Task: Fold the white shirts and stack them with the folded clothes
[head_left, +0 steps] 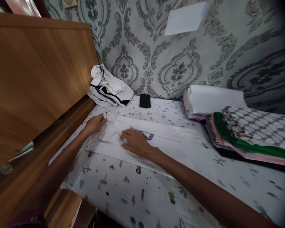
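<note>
A white garment (118, 148) with a small patch of dark stripes lies lengthwise on the patterned sheet, its left part wrinkled. At its far left corner, my left hand (96, 123) is closed with the fingertips pinching the cloth's edge. My right hand (136, 142) rests palm down on the middle of the garment, just left of the striped patch, its fingers bent and lying on the fabric.
A rumpled pile of white and dark clothes (111, 88) sits at the back left, beside a wooden panel (38, 69). A small black object (145, 101) lies near the wall. Folded white cloth (213, 99) and a colourful folded stack (258, 129) stand on the right.
</note>
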A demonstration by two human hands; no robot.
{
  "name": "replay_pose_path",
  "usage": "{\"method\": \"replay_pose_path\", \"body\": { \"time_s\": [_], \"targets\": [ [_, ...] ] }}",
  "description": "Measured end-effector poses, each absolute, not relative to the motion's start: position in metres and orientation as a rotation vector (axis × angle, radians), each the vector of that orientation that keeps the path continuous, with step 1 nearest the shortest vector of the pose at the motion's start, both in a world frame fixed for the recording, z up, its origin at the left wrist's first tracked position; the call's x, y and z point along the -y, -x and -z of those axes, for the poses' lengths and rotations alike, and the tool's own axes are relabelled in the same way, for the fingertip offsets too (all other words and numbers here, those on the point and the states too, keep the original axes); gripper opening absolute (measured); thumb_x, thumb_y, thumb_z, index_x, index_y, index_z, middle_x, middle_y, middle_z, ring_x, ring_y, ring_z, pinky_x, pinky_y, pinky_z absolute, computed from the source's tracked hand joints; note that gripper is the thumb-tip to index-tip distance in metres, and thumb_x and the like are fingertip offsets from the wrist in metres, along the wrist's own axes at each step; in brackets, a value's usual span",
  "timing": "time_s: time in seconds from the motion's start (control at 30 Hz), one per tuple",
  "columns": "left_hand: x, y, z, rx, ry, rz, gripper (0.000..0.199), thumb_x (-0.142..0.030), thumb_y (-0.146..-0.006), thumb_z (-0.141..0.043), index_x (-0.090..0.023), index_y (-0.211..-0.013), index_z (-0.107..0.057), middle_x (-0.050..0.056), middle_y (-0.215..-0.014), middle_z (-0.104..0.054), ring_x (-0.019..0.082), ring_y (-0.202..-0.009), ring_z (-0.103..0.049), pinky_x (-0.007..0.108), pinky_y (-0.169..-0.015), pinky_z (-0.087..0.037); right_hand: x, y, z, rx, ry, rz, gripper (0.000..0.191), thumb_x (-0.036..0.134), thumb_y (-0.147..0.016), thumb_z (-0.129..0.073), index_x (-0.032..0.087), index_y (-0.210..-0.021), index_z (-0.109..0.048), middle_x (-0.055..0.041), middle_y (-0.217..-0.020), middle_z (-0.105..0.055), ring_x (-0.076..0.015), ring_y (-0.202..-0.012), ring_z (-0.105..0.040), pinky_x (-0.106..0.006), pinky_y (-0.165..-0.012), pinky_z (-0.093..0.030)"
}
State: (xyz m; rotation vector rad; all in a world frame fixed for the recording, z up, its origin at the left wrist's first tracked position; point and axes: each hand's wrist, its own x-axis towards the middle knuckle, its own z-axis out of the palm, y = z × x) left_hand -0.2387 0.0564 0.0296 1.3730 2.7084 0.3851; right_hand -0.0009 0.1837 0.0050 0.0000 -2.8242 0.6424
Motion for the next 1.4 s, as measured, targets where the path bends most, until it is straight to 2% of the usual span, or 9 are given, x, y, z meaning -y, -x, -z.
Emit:
{"method": "replay_pose_path", "body": {
  "time_s": [0.1,0.2,0.37,0.53,0.67,0.8,0.97,1.2,1.4],
  "targets": [
    [-0.028,0.220,-0.025,-2.580,-1.284,-0.394,0.036,-0.054,-0.086,-0.049,-0.022,-0.071,-0.057,0.000,-0.066,-0.059,0.017,-0.065,-0.052,0.027,-0.057,-0.030,-0.179,0.005,0.000,2.810,0.041,-0.643,0.017,0.012,-0.092,-0.051,0.018,-0.090,-0.068,-0.0100,-0.098,-0.069,-0.0241,-0.095,-0.060,-0.039,-0.087,-0.043],
    [-0.014,0.210,-0.022,-2.461,-1.267,-0.618,0.028,-0.046,-0.078,-0.058,-0.021,-0.066,-0.052,-0.002,-0.062,-0.053,0.015,-0.063,-0.048,0.026,-0.057,-0.031,-0.176,0.007,-0.001,2.787,0.097,-0.640,0.024,0.012,-0.095,-0.046,0.019,-0.084,-0.066,-0.0082,-0.087,-0.068,-0.0224,-0.085,-0.059,-0.037,-0.083,-0.042],
    [-0.009,0.206,-0.020,-2.193,-1.077,-1.077,0.031,-0.049,-0.076,-0.056,-0.021,-0.067,-0.048,-0.006,-0.056,-0.041,0.011,-0.054,-0.042,0.024,-0.052,-0.035,-0.174,0.000,-0.008,2.779,0.194,-0.592,0.023,0.014,-0.096,-0.044,0.018,-0.085,-0.063,-0.0102,-0.089,-0.067,-0.0238,-0.085,-0.059,-0.038,-0.083,-0.040],
    [0.000,0.207,-0.011,-2.289,-1.020,-0.899,0.023,-0.041,-0.074,-0.060,-0.021,-0.067,-0.052,-0.005,-0.056,-0.049,0.015,-0.054,-0.054,0.026,-0.052,-0.039,-0.172,-0.007,-0.015,2.837,0.041,-0.564,0.018,0.020,-0.093,-0.052,0.019,-0.079,-0.063,-0.0083,-0.087,-0.068,-0.0240,-0.086,-0.060,-0.039,-0.083,-0.040],
    [-0.007,0.220,-0.016,-2.449,-1.289,-0.868,0.016,-0.034,-0.078,-0.057,-0.020,-0.071,-0.058,-0.003,-0.060,-0.056,0.016,-0.060,-0.055,0.027,-0.058,-0.041,-0.167,0.006,-0.029,2.777,0.073,-0.614,0.027,0.028,-0.098,-0.048,0.018,-0.082,-0.067,-0.0084,-0.082,-0.069,-0.0238,-0.081,-0.060,-0.039,-0.081,-0.042],
    [-0.045,0.238,-0.025,-2.408,-1.445,-0.959,0.016,-0.025,-0.080,-0.053,-0.018,-0.088,-0.065,0.000,-0.075,-0.064,0.016,-0.072,-0.058,0.028,-0.068,-0.046,-0.156,0.037,-0.031,2.753,0.119,-0.561,0.026,0.022,-0.099,-0.044,0.015,-0.102,-0.069,-0.0140,-0.111,-0.070,-0.0269,-0.108,-0.060,-0.040,-0.093,-0.043],
    [-0.099,0.267,-0.017,-2.289,-1.519,-0.987,0.023,-0.011,-0.075,-0.050,-0.014,-0.088,-0.068,0.006,-0.089,-0.072,0.019,-0.086,-0.064,0.032,-0.082,-0.052,-0.141,0.056,-0.012,2.964,0.005,-0.470,0.043,0.032,-0.101,-0.045,0.016,-0.140,-0.053,-0.0136,-0.155,-0.042,-0.0298,-0.146,-0.031,-0.051,-0.116,-0.027],
    [-0.122,0.296,0.000,-2.275,-1.450,-1.046,0.023,-0.007,-0.070,-0.049,-0.014,-0.080,-0.068,0.007,-0.087,-0.071,0.020,-0.086,-0.063,0.036,-0.088,-0.050,-0.136,0.051,0.000,3.115,-0.047,-0.416,0.052,0.041,-0.105,-0.029,0.021,-0.152,-0.038,-0.0102,-0.163,-0.026,-0.0259,-0.152,-0.016,-0.052,-0.121,-0.016],
    [-0.083,0.290,-0.013,-2.266,-1.446,-1.136,0.019,-0.019,-0.077,-0.052,-0.014,-0.089,-0.066,0.004,-0.087,-0.067,0.017,-0.085,-0.059,0.029,-0.083,-0.047,-0.137,0.055,0.007,3.064,-0.030,-0.464,0.052,0.045,-0.105,-0.026,0.023,-0.149,-0.043,-0.0096,-0.162,-0.028,-0.0249,-0.152,-0.016,-0.052,-0.121,-0.017]
  ]
}}
